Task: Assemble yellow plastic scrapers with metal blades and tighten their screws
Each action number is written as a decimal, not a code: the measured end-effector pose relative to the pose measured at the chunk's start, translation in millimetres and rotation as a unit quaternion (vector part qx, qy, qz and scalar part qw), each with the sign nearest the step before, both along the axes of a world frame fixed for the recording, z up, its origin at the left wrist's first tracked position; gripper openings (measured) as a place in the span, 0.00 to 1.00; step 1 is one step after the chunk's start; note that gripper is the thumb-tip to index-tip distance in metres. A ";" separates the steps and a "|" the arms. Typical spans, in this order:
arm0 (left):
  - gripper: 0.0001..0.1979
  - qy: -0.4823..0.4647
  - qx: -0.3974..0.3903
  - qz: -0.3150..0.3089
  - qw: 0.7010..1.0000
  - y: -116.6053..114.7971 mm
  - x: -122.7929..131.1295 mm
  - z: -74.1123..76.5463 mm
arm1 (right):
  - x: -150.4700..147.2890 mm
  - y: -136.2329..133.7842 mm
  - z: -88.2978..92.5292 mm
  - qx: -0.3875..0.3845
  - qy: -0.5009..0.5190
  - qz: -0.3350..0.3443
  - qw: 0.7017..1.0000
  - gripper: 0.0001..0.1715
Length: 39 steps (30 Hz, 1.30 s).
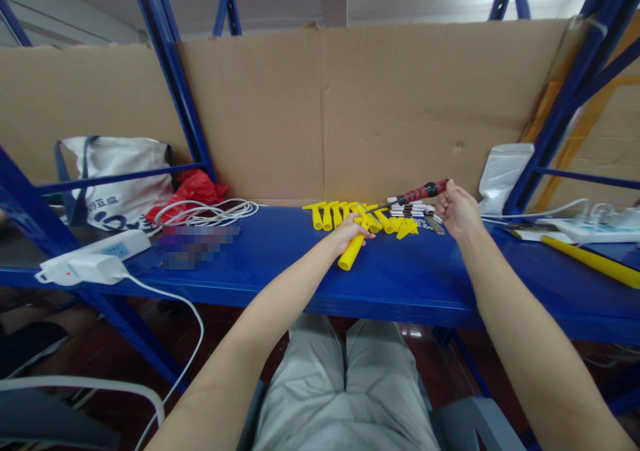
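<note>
Seated in grey trousers, a worker stretches both bare forearms over the front edge of a blue metal shelf. The left hand is curled tight around a yellow tube, whose open end sticks out below the fist, pointing back toward the worker. To the right of that grip and slightly farther in, the right hand is closed around the end of a screwdriver with a red-and-black handle. The tool runs leftward out of the fist, its thin shaft reaching over the yellow parts near the left hand's knuckles.

Just beyond the left grip lies a row of yellow T-shaped pieces, side by side. Between the two grips sits a looser heap of yellow pieces, with a small black-and-white stack directly under the screwdriver's handle.

Well to the left of the left grip are a white power strip, a coil of white cable, a red bag and a white tote bag. Right of the right grip rest a white pouch and a long yellow rod. Behind it all stands a wall of cardboard.
</note>
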<state>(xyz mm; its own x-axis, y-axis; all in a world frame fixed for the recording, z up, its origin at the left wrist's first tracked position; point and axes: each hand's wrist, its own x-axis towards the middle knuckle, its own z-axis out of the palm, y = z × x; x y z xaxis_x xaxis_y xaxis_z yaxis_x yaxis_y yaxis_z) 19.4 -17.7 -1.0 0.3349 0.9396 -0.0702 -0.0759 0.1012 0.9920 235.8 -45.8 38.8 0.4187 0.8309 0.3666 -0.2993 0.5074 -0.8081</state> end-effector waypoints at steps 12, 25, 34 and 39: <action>0.38 -0.008 -0.002 -0.001 1.000 2.9 -0.3 -0.7 | 5.8 2.4 -2.7 -0.045 0.018 -0.024 0.999 0.16; 0.36 -0.021 -0.008 -0.001 1.000 -0.3 -0.3 1.5 | 7.0 1.6 -1.0 -0.012 -0.001 0.060 0.998 0.25; 0.39 -0.025 -0.001 0.008 1.000 2.9 -0.3 -1.2 | 6.8 0.5 -2.4 -0.020 0.005 0.048 0.999 0.21; 0.39 -0.020 -0.006 0.010 1.000 3.7 -0.4 -1.4 | 2.9 -5.0 2.4 -0.014 -0.003 0.061 0.998 0.19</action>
<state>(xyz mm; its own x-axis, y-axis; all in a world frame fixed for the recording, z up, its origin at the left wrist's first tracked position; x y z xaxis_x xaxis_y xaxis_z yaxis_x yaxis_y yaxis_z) 18.9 -14.0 -2.4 0.3192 0.9453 -0.0674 -0.1183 0.1103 0.9868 238.7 -50.9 41.2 0.3106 0.8855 0.3455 -0.3526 0.4448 -0.8233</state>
